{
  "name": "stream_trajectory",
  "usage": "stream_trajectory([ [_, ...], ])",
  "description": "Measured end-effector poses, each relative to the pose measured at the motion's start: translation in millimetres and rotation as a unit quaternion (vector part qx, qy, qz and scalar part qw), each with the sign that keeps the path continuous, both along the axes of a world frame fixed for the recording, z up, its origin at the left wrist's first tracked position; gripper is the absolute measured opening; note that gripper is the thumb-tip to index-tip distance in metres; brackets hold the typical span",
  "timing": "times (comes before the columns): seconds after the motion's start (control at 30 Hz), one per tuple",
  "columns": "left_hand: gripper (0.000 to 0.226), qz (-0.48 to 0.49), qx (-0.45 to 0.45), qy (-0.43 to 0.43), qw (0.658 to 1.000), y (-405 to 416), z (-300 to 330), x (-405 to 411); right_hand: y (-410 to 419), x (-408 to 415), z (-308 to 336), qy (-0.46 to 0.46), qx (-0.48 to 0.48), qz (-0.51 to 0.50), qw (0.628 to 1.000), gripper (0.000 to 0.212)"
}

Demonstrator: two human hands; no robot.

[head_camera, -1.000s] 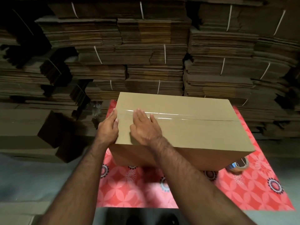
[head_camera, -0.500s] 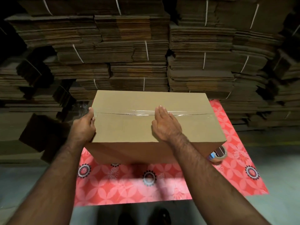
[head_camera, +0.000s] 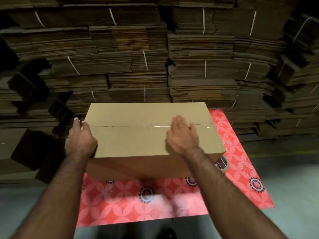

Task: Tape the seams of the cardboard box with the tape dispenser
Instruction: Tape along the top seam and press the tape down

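Observation:
A closed brown cardboard box (head_camera: 138, 138) stands on a red patterned mat (head_camera: 155, 204). Clear tape (head_camera: 155, 124) shines along its top middle seam. My left hand (head_camera: 80, 140) holds the box's left end, thumb on the top and fingers around the side. My right hand (head_camera: 182, 135) lies flat with straight fingers on the taped seam toward the right end; it is blurred. A roll of tape (head_camera: 222, 163) lies on the mat just right of the box's near right corner, partly hidden by the box.
Tall stacks of flattened cardboard (head_camera: 155, 57), tied with white straps, fill the back. More folded cartons (head_camera: 25, 152) lie on the left. Grey floor (head_camera: 284, 178) surrounds the mat on the right and front.
My right hand has slid along the taped seam from the left part to the right part of the box. My left hand stays on the left end.

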State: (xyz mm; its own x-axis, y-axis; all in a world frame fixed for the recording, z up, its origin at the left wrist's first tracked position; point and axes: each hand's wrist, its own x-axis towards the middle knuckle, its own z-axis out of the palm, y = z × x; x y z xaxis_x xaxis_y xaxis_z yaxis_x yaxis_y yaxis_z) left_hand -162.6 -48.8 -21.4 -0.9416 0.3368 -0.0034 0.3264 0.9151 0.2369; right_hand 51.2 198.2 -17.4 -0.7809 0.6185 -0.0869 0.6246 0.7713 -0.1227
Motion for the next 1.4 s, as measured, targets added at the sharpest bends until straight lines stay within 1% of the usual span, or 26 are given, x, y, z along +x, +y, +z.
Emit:
stream_trajectory([
  [0.07,0.057,-0.008,0.0,0.008,1.0,3,-2,3,-22,-12,-1,0.002,-0.03,0.058,0.998,0.07],
  [0.13,0.054,-0.011,-0.009,0.006,1.0,3,-5,0,-21,-9,-7,0.0,-0.043,0.062,0.997,0.071],
  [0.33,0.051,-0.015,-0.014,0.015,1.0,2,-10,-1,39,45,-12,-0.002,-0.022,-0.03,0.999,0.074],
  [0.43,0.051,-0.009,-0.022,0.017,1.0,1,-10,0,52,59,-13,0.015,0.005,-0.103,0.995,0.074],
  [0.5,0.051,-0.007,-0.024,0.016,1.0,1,-8,1,55,63,-12,0.032,-0.001,-0.141,0.99,0.073],
  [0.67,0.053,-0.015,-0.017,0.009,1.0,1,-5,-1,55,61,-8,0.024,-0.005,-0.167,0.986,0.072],
  [0.73,0.052,-0.01,-0.005,0.012,1.0,2,-2,1,47,51,-4,0.016,0.0,-0.149,0.989,0.073],
  [0.83,0.047,-0.02,-0.002,0.064,0.998,4,4,16,17,20,2,0.036,-0.006,-0.047,0.998,0.071],
  [0.9,0.048,-0.072,0.018,0.094,0.993,8,6,34,-5,-9,9,0.066,-0.013,0.023,0.997,0.07],
  [0.97,0.046,-0.148,0.045,0.135,0.979,9,4,59,-18,-41,18,0.082,-0.015,0.064,0.995,0.069],
  [1.03,0.042,-0.203,0.054,0.174,0.962,9,1,82,-23,-72,26,0.074,-0.024,0.066,0.995,0.068],
  [1.13,0.044,-0.242,0.059,0.176,0.952,0,-9,97,-20,-106,29,0.036,-0.047,0.051,0.997,0.06],
  [1.2,0.048,-0.26,0.07,0.186,0.945,-8,-17,94,-13,-115,27,0.022,-0.044,0.046,0.998,0.057],
  [1.23,0.047,-0.273,0.068,0.196,0.939,-11,-19,92,-9,-117,26,0.016,-0.04,0.043,0.998,0.059],
  [1.3,0.044,-0.29,0.055,0.212,0.932,-15,-23,87,4,-116,26,-0.01,-0.042,0.027,0.999,0.07],
  [1.4,0.04,-0.281,0.053,0.221,0.932,-19,-26,75,31,-108,27,-0.064,-0.052,-0.02,0.996,0.086],
])
